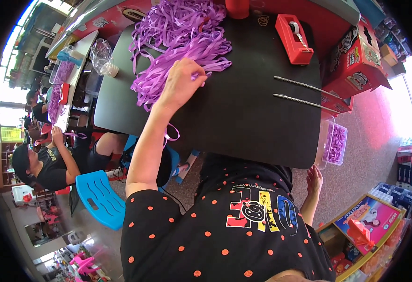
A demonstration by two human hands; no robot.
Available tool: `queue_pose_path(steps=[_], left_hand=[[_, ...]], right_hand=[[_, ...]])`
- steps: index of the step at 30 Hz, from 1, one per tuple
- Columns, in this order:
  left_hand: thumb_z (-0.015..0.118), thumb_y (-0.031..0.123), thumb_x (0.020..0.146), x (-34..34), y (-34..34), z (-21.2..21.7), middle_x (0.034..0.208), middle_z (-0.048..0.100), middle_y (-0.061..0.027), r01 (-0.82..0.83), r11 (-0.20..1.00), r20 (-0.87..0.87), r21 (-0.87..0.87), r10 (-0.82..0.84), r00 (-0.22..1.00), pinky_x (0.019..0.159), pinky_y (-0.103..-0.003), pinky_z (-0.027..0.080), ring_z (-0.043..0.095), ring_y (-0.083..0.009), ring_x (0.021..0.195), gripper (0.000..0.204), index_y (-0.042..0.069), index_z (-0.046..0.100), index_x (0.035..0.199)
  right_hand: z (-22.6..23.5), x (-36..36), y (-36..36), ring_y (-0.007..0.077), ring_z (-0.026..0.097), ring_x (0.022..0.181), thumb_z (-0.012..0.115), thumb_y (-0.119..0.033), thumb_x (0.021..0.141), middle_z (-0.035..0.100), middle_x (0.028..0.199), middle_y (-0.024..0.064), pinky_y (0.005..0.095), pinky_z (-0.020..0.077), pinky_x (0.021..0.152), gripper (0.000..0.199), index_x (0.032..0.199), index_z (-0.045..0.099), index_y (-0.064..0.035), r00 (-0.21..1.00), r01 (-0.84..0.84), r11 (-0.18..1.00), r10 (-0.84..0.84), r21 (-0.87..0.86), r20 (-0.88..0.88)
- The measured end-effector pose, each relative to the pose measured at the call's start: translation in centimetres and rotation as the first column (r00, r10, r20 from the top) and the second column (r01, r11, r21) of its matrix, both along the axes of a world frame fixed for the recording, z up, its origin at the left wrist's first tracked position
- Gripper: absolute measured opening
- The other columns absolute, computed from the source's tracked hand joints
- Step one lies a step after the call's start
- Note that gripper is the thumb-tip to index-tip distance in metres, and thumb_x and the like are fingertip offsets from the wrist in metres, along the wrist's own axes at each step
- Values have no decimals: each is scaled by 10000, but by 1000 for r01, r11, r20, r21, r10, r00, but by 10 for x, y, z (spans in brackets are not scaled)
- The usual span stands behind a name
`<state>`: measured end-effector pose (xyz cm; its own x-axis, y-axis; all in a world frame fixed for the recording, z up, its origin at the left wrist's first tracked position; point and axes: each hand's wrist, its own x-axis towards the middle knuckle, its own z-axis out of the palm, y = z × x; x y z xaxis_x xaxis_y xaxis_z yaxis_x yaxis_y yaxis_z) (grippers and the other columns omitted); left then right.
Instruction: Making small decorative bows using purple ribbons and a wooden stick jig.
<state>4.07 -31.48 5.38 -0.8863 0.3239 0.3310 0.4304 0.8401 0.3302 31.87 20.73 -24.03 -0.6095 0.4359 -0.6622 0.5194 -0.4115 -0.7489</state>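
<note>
The left hand (180, 84) is over the front of a loose heap of purple ribbons (177, 28), which lies at the far left of the black bench (243, 122). Its fingers are bent inward toward the thumb, and a bit of purple shows beside the fingertips; whether they actually grip a ribbon, I cannot tell. A narrow purple loop (172, 134) hangs just beside the left forearm.

The right hand (315, 180) is low, off the near right corner of the bench, its fingers loosely bent and apart, with nothing seen in it. It is just beside a clear plastic container (337, 157) of small purple pieces (338, 141); whether it touches the container is unclear.

Two twisted metal rods (300, 84) extend past the bench's right edge, and a red tape dispenser (300, 54) sits beyond them, well apart from both hands.
</note>
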Motion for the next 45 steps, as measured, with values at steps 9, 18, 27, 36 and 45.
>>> queue_pose_path(steps=[9,18,27,36,45], left_hand=[[554,164,900,-51,-80,152,920,662,-119,125,353,13,927,-365,931,815,-310,513,639,-191,874,179,12,626,958],[554,199,915,-2,51,256,866,673,-86,304,606,230,735,-644,730,576,-185,454,584,-86,674,211,14,631,979],[621,148,887,32,257,176,722,632,-12,516,619,596,592,-767,236,508,-167,389,523,-25,590,151,3,626,930],[618,120,886,-12,348,109,773,621,-26,688,432,407,584,-888,212,641,-203,437,552,-60,716,133,-10,624,913],[624,122,838,-69,396,24,872,656,-114,828,461,307,319,-877,370,754,-310,485,631,-202,816,185,2,656,976]], right_hand=[[33,-23,-5,124,582,923,564,-275,921,629,1149,55,218,410,686,379,1254,545,-95,978,142,990,-142,-11,-153],[175,-91,-38,125,570,1010,547,-126,937,615,1120,82,217,434,830,307,1212,553,10,652,272,956,-95,115,-752],[365,-133,-93,219,582,1081,446,-250,987,598,1176,176,331,444,931,422,1268,475,63,314,-232,938,324,259,-892],[346,-107,-31,60,580,758,647,-163,882,660,833,42,211,463,680,233,1029,642,18,762,-80,839,399,538,-509],[266,-151,8,62,545,683,671,-191,859,640,744,16,232,441,625,229,999,681,-9,915,50,671,266,740,-303]])
